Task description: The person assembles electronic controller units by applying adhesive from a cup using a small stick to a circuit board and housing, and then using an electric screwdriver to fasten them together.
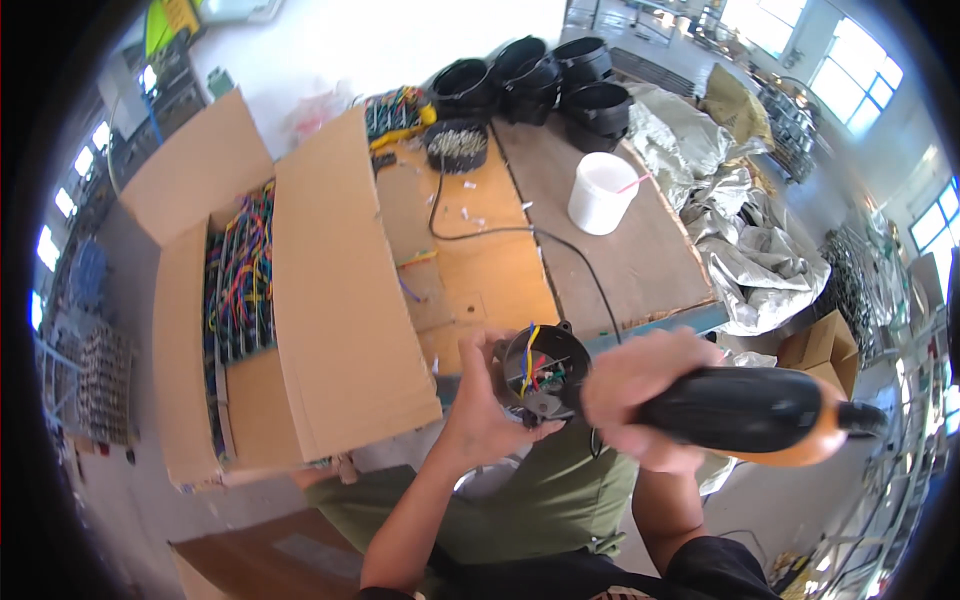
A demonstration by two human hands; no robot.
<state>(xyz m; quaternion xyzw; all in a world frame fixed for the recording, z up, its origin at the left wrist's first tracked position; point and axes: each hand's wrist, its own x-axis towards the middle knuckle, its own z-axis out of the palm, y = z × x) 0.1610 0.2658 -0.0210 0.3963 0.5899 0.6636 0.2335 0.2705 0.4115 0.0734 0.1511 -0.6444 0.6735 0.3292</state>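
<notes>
My left hand point(478, 405) is wrapped round a round black plastic housing point(507, 372) just past the table's near edge. Its open top faces up, and blue, yellow, red and green wires point(545, 372) show inside. On the right, my right hand point(650, 395) grips a black and orange power tool point(740, 408), lying nearly level with its rear end pointing right. The tool's front is hidden behind my fingers, close to the housing's right side; I cannot tell whether it touches. My right hand is blurred by motion.
A large open carton point(340, 300) of bundled coloured wires stands at left. On the table are a black dish of small parts point(457, 148), a white bucket point(600, 195), a black cable point(490, 233) and several black housings point(525, 80). Silvery sacks point(745, 250) and a small carton point(825, 350) lie right.
</notes>
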